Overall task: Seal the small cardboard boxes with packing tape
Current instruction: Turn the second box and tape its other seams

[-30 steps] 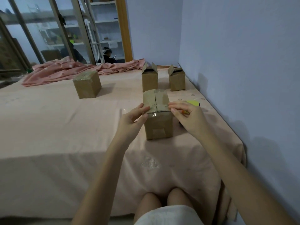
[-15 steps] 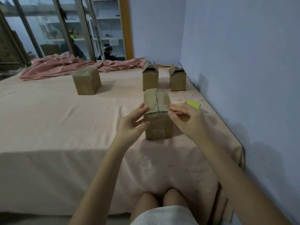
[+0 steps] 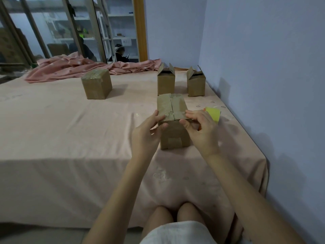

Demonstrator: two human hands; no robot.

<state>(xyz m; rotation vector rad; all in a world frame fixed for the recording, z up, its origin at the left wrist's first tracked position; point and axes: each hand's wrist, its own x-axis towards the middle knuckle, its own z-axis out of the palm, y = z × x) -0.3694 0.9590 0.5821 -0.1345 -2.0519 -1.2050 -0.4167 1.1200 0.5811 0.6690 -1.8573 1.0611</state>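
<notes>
A small cardboard box (image 3: pixel 171 107) stands in front of me on the pink-covered table (image 3: pixel 70 131), its top flaps down with a seam along the middle and glossy tape over them. My left hand (image 3: pixel 148 128) pinches the box's near left top corner, thumb on top and fingers on the front face. At the near right top edge my right hand (image 3: pixel 200 129) pinches too, fingers on the flap and thumb on the front. A yellow-green tape tool (image 3: pixel 213 114) lies just behind my right hand, partly hidden.
A sealed box (image 3: pixel 96 83) sits at the back left. Two boxes with raised flaps (image 3: pixel 166 81) (image 3: pixel 196 83) stand behind the one I hold. A crumpled pink cloth (image 3: pixel 79 67) lies along the far edge. A wall runs close on the right.
Both hands have closed in on the box's near top edge, and the left fingers now reach onto the front face. The box stays in place.
</notes>
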